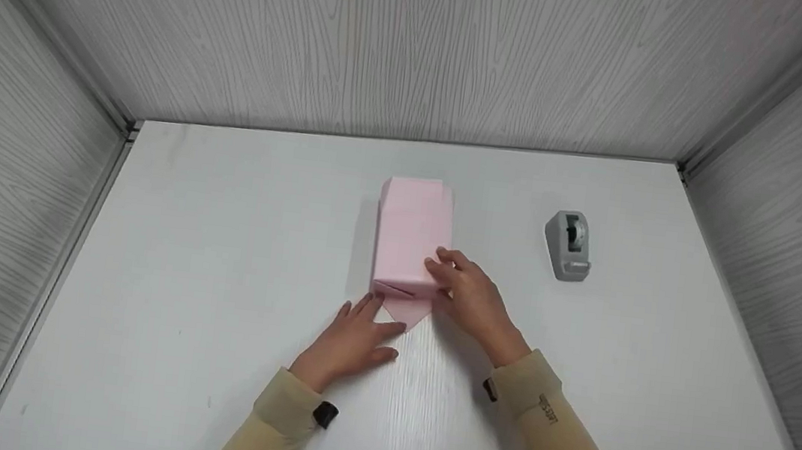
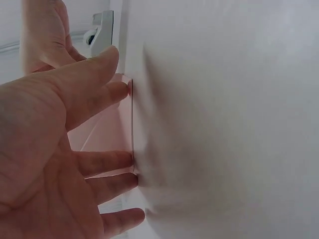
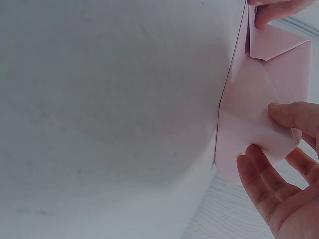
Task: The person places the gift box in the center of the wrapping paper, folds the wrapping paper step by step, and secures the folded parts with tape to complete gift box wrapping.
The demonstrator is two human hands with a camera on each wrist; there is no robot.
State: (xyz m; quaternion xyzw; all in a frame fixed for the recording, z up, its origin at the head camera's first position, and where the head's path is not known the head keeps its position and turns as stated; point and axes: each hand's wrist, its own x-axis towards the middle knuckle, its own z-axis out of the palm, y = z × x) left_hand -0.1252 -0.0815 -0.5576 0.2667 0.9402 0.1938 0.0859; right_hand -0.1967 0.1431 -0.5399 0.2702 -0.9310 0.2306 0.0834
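Observation:
A pink paper-wrapped box (image 1: 411, 234) lies lengthwise on the white table, with a pointed paper flap (image 1: 408, 312) spread out flat from its near end. My left hand (image 1: 350, 340) has its fingers extended, the fingertips at the near left corner of the box and the edge of the flap. At the near right corner, my right hand (image 1: 476, 294) rests against the box with loosely bent fingers, some on the top. Folded paper (image 3: 254, 109) at the box end shows beside the right thumb and fingers in the right wrist view.
A grey tape dispenser (image 1: 568, 246) with a roll in it stands right of the box. Grey wood-grain panels (image 1: 421, 46) rise behind the white table (image 1: 219, 234) and along both sides.

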